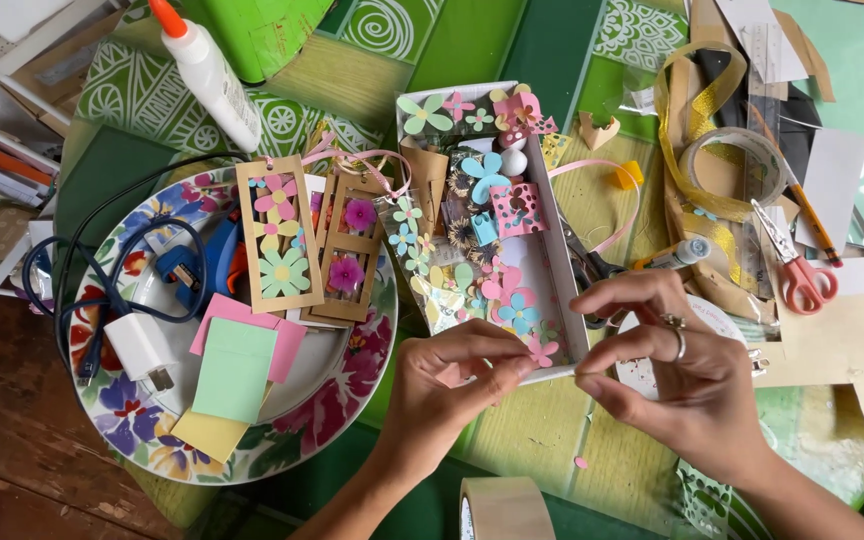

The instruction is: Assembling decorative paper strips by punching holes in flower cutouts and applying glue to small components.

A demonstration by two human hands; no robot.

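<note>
Pinching a pink paper flower (542, 350) between left hand (442, 385) and right hand (687, 385) — fingertips nearly closed — we work beside the box (577, 310) for reach.

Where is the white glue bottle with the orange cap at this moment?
In the head view, the glue bottle lies tilted at the upper left, on the green patterned cloth, just above the floral plate and far from both hands.

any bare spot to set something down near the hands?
Bare green-yellow mat below the white box, between left hand and right hand. Bare wooden tabletop left of the floral plate. Crowded: the plate, the box of paper flowers, and the strip around the scissors.
</note>
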